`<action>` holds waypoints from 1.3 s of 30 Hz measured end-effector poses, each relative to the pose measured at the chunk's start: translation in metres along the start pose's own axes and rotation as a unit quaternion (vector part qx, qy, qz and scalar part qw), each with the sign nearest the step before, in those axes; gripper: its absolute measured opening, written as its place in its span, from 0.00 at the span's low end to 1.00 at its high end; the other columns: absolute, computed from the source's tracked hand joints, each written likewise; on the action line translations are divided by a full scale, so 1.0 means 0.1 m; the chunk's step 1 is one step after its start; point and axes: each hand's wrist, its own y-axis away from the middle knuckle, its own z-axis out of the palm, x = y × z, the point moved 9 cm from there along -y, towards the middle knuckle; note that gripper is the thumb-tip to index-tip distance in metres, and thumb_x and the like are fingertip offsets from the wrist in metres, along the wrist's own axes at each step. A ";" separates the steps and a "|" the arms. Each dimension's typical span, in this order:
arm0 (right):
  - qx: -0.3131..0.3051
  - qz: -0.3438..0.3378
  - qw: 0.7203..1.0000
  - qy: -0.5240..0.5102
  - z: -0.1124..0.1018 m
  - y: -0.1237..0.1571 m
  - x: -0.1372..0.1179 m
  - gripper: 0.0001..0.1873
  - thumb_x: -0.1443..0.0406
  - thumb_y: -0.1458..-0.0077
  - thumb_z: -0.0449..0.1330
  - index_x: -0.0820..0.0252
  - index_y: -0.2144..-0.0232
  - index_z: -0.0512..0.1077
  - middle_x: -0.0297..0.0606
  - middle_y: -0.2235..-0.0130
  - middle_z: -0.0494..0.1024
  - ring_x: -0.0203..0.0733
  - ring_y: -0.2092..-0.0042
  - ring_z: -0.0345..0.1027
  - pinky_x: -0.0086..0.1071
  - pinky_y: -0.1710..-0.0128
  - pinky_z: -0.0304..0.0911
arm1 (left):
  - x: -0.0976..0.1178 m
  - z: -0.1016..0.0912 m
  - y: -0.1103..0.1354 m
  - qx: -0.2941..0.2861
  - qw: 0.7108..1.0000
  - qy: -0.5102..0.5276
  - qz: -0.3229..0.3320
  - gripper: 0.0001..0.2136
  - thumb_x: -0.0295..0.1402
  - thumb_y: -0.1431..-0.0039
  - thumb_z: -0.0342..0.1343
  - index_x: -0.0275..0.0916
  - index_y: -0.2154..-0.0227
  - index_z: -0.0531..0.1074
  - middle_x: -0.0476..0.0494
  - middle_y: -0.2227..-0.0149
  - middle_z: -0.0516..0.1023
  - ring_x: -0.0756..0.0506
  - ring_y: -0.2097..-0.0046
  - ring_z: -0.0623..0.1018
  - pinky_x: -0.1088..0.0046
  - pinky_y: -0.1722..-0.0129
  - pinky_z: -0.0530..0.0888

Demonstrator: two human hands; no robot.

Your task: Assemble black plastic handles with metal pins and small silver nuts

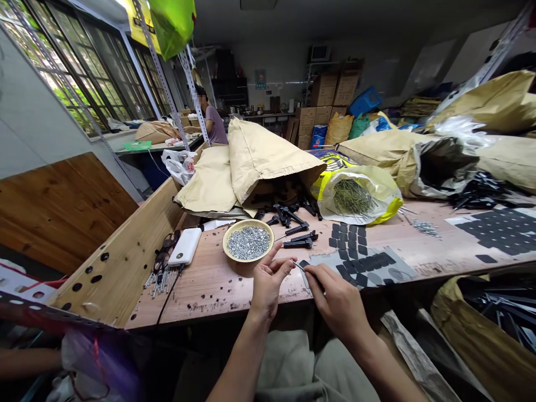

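In the head view, my right hand (337,298) grips a dark part with a thin metal rod (298,266) sticking out toward the left. My left hand (268,279) meets the rod's tip with thumb and fingers pinched; anything tiny between them is too small to make out. Just beyond my left hand stands a round cream bowl (225,245) filled with small silvery metal pieces (249,243). Black plastic parts with metal rods (298,241) lie to the bowl's right. Dark square pads (371,262) are laid in rows on a grey sheet near my right hand.
A white power bank (185,246) with a cable lies left, near eyeglasses (167,245) and loose screws (161,281). Behind are a paper sack (268,162) and a bag of thin rods (354,198). A wooden board (121,262) edges the bench's left. Another person (215,124) sits farther back.
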 end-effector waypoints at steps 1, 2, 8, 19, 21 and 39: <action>-0.004 0.006 1.000 -0.009 0.02 0.00 0.00 0.11 0.63 0.29 0.50 0.56 0.56 0.73 0.36 0.61 0.79 0.39 0.62 0.75 0.29 0.62 0.63 | 0.02 -0.01 0.00 0.003 1.000 -0.014 0.010 0.36 0.32 0.53 0.74 0.36 0.39 0.71 0.41 0.63 0.86 0.51 0.60 0.82 0.76 0.50 0.75; -0.002 0.010 1.000 -0.019 0.02 0.01 0.01 0.11 0.63 0.29 0.50 0.57 0.56 0.73 0.37 0.60 0.80 0.39 0.62 0.76 0.29 0.62 0.64 | 0.03 -0.01 0.00 0.007 1.000 -0.025 0.017 0.36 0.32 0.53 0.74 0.36 0.39 0.70 0.41 0.63 0.86 0.50 0.59 0.83 0.75 0.49 0.75; 0.057 0.008 0.998 -0.011 -0.08 0.02 -0.02 0.09 0.63 0.30 0.54 0.56 0.58 0.75 0.37 0.62 0.80 0.41 0.60 0.75 0.30 0.58 0.64 | 0.09 -0.03 0.02 0.021 0.995 -0.083 0.048 0.36 0.33 0.51 0.72 0.36 0.38 0.70 0.41 0.62 0.86 0.47 0.56 0.83 0.72 0.47 0.75; -0.005 0.103 0.987 -0.122 0.10 0.13 0.18 0.12 0.57 0.31 0.52 0.56 0.55 0.71 0.38 0.61 0.79 0.40 0.62 0.76 0.30 0.60 0.68 | 0.01 0.04 0.05 -0.013 0.990 -0.135 0.050 0.38 0.35 0.48 0.70 0.34 0.35 0.65 0.38 0.60 0.85 0.42 0.53 0.84 0.66 0.45 0.76; -0.018 0.109 0.982 -0.155 0.14 0.15 0.20 0.13 0.57 0.30 0.51 0.56 0.59 0.73 0.38 0.60 0.80 0.40 0.60 0.76 0.29 0.59 0.68 | -0.02 0.08 0.05 -0.036 0.985 -0.163 0.048 0.37 0.37 0.47 0.69 0.34 0.35 0.65 0.37 0.59 0.85 0.41 0.53 0.83 0.64 0.45 0.76; -0.020 0.212 0.971 0.107 -0.41 0.57 2.38 0.19 0.52 0.39 0.55 0.56 0.65 0.79 0.42 0.60 0.76 0.42 0.66 0.69 0.36 0.66 0.62 | 0.72 -0.67 -0.76 0.104 0.663 -0.735 0.094 0.15 0.34 0.36 0.56 0.36 0.51 0.80 0.36 0.50 0.81 0.35 0.45 0.76 0.60 0.44 0.70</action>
